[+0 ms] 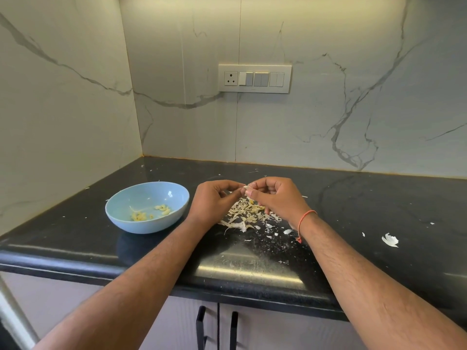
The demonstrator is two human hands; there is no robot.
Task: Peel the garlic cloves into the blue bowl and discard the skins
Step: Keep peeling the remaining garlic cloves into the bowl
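Observation:
A blue bowl (118,210) stands on the black counter, left of my hands, with several peeled garlic cloves (163,209) inside. My left hand (214,200) and my right hand (275,198) meet above a heap of garlic skins (249,214). Both pinch one small garlic clove (246,189) between their fingertips. Most of the clove is hidden by the fingers.
The black counter (379,210) runs into a corner of marble walls. A loose piece of skin (390,240) lies at the right, and small flakes are scattered around. A switch panel (254,78) sits on the back wall. Cabinet handles (201,327) show below the counter edge.

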